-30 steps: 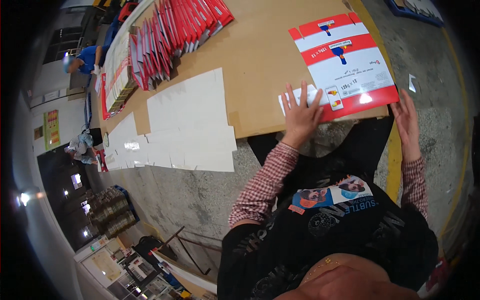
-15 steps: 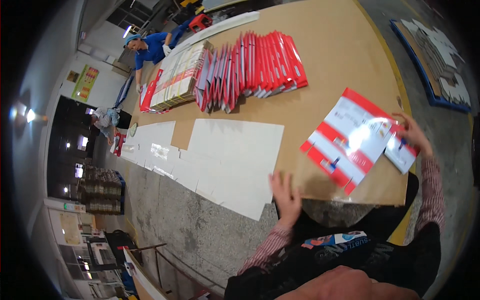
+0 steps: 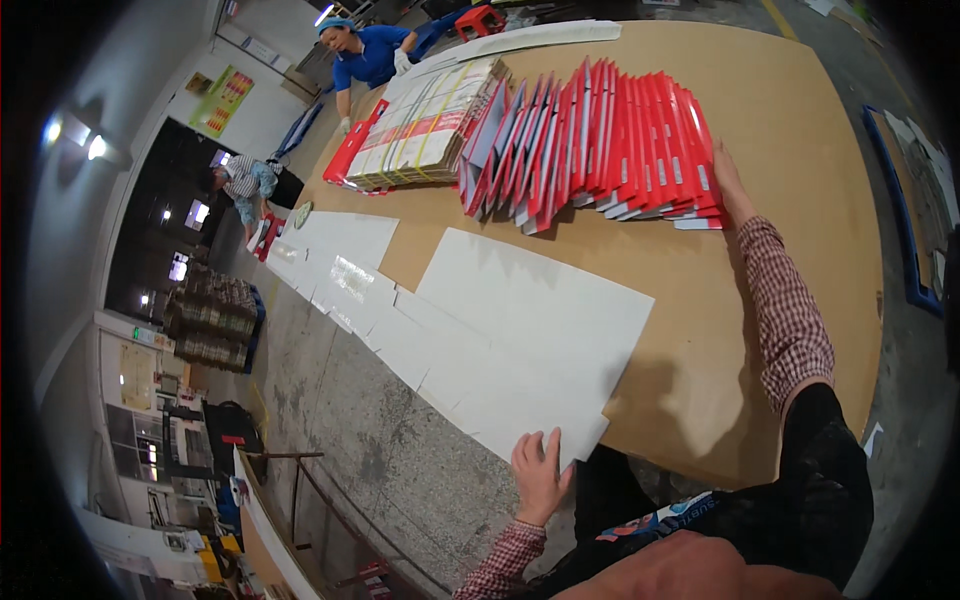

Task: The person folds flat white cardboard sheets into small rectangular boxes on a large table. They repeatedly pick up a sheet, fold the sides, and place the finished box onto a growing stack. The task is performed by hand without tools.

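Beside right hand [image 3: 728, 180]: red folders [image 3: 620, 140].

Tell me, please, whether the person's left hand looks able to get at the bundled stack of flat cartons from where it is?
Probably not. The left hand rests on the near corner of the white sheet, while the bundled stack of flat cartons lies at the far end of the brown table, beyond the sheets and the red folders.

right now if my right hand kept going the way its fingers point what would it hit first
The right hand lies at the near end of the fanned row of red and white cartons, fingers pointing along it. Going straight on, it would most likely press into the end carton first, though depth is hard to judge.
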Available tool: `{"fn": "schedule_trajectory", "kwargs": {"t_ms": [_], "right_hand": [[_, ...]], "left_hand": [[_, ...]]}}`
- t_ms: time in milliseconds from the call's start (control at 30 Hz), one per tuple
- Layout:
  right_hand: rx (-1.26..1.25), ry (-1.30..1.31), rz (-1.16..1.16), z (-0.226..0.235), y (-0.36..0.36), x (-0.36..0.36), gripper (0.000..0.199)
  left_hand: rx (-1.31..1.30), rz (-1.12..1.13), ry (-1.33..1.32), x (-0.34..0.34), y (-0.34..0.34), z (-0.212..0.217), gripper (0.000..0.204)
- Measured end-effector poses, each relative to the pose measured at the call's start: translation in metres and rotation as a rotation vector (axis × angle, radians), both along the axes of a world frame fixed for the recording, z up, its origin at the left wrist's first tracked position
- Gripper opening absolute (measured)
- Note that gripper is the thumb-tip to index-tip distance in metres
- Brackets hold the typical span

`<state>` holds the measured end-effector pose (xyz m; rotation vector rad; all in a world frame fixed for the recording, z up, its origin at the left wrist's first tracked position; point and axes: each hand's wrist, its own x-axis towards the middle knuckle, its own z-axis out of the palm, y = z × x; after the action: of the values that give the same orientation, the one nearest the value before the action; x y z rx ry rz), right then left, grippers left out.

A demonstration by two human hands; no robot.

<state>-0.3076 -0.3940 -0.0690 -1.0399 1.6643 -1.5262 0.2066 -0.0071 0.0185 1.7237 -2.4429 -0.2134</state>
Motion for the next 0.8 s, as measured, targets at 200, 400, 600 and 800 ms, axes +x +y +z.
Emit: {"fn": "schedule_trajectory", "kwargs": {"t_ms": [200, 400, 600, 800], "right_hand": [[0.28, 0.618, -0.09, 0.026, -0.04, 0.11, 0.096], [-0.042, -0.116, 0.348, 0.08, -0.076, 0.111, 0.099], [-0.212, 0.385, 0.429, 0.08, 0.101, 0.122, 0.082], [-0.475, 0.943, 0.666, 0.172, 0.39, 0.153, 0.072]], "left_hand": [[0.09, -0.027, 0.054, -0.005, 0.003, 0.005, 0.082], [0.088, -0.149, 0.102, 0.006, -0.002, 0.008, 0.076], [-0.016, -0.361, 0.192, 0.036, -0.024, 0.052, 0.048], [-0.016, -0.627, 0.089, -0.06, -0.036, 0.139, 0.013]]}}
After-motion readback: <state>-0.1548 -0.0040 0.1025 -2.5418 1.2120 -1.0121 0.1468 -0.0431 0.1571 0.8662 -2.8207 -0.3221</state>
